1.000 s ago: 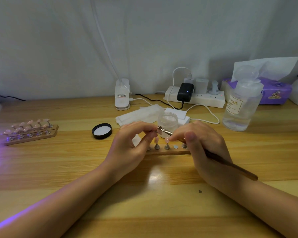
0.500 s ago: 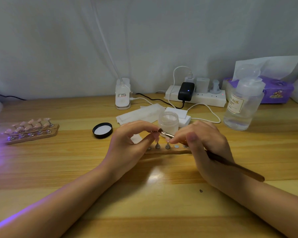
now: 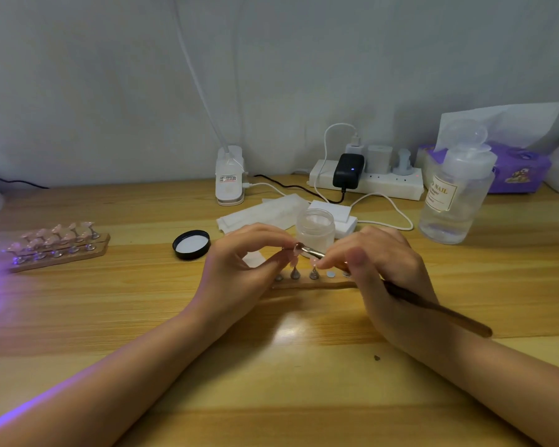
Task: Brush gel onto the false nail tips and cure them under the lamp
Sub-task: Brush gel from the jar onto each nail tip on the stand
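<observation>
We find the left hand pinching a small pink false nail tip on its stand between thumb and fingertips, raised just above the narrow wooden holder strip. The right hand grips a slim brown-handled gel brush in a pen hold; its metal ferrule and bristles rest against the held tip. Neither hand is free.

We judge the step in hand to be the brushing of gel onto this one tip. Two more metal stands sit upright on the strip just below the hands, beside at least one bare round magnet spot; whether their tips are already coated we cannot tell.

Just behind the hands stands an open clear plastic gel jar, with its black round lid lying upturned on the tabletop to the left. Well apart at far left, a second wooden holder of pink nail tips sits in violet light, which suggests the lamp lies off that edge, out of view.

In our judgement the next move calls for an even finishing stroke, then reseating the stand on its vacant spot without touching the wet surface.
</observation>
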`<state>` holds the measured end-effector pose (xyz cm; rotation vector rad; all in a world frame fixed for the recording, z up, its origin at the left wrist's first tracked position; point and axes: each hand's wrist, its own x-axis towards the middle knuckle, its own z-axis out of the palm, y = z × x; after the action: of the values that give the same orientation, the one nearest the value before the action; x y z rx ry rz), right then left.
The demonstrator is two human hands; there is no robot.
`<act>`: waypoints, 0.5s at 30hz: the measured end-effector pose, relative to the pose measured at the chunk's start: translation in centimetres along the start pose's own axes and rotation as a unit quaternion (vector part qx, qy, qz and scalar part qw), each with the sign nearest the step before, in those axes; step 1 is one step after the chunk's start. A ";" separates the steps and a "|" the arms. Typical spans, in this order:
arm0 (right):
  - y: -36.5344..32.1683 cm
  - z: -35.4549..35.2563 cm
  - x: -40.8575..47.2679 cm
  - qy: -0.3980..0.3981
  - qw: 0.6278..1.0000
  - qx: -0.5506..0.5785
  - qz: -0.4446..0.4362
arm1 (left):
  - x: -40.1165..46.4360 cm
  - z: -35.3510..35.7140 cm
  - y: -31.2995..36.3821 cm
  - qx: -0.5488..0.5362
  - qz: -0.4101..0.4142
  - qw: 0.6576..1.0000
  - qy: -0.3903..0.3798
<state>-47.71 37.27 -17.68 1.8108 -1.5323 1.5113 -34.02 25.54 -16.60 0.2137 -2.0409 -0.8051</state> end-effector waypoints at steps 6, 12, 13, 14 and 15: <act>0.0 -0.2 0.1 0.011 0.998 0.034 0.052 | 0.0 0.0 0.2 0.002 -0.001 1.000 0.001; -0.1 0.0 0.1 -0.007 1.000 0.006 -0.017 | -0.1 -0.1 0.0 0.011 -0.003 1.000 0.001; -0.1 0.0 0.1 -0.006 1.000 0.008 -0.007 | -0.1 -0.1 0.0 0.013 -0.004 1.000 0.000; -0.1 0.0 0.1 -0.002 1.000 0.013 0.009 | -0.1 -0.1 -0.1 0.015 -0.005 1.000 -0.001; -0.1 -0.1 0.1 0.002 0.999 0.020 0.027 | -0.1 -0.1 -0.1 0.017 -0.007 1.000 -0.001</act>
<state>-47.69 37.34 -17.52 1.8021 -1.5722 1.5805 -33.94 25.45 -16.68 0.2459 -2.0575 -0.7804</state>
